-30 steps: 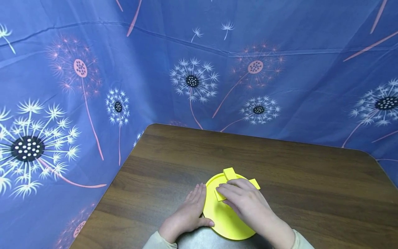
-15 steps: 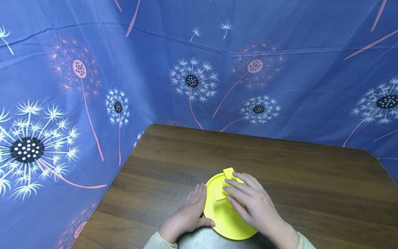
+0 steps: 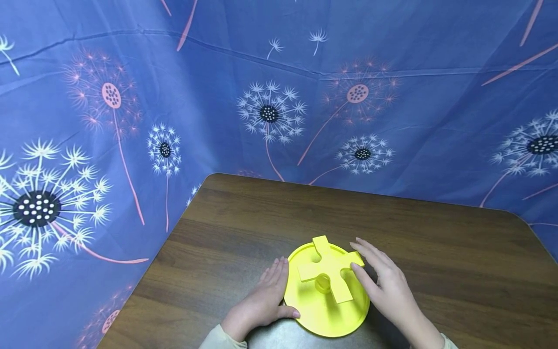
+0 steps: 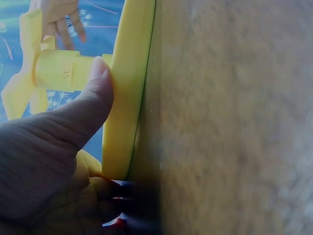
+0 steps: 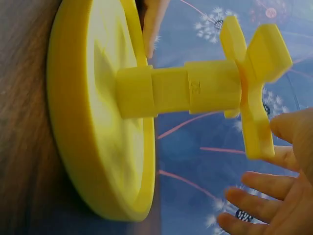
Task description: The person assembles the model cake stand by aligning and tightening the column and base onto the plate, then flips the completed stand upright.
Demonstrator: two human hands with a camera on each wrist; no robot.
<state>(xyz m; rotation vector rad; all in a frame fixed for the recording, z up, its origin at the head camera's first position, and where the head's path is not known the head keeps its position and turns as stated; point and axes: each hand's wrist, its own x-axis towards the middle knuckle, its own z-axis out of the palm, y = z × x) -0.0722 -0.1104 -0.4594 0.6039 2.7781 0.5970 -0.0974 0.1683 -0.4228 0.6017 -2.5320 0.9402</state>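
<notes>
Fingers [image 3: 364, 249] of right hand [image 3: 385, 283] loose beside cross [image 3: 330, 266], left hand [image 3: 266, 300] bracing disc [image 3: 314, 310]; a nudge could topple cross.

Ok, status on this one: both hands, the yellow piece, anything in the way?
Left hand braces yellow disc at its rim, thumb on edge. Right hand open beside cross-shaped top, fingertips near one arm, contact unclear. Top stands on post. No obstruction visible.

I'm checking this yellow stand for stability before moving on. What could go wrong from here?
The cross-shaped top sits high on a slim post, so a nudge from the right hand beside it might tip or twist it. Only the left hand steadies the round base at its rim, so it could slide across the table.
</notes>
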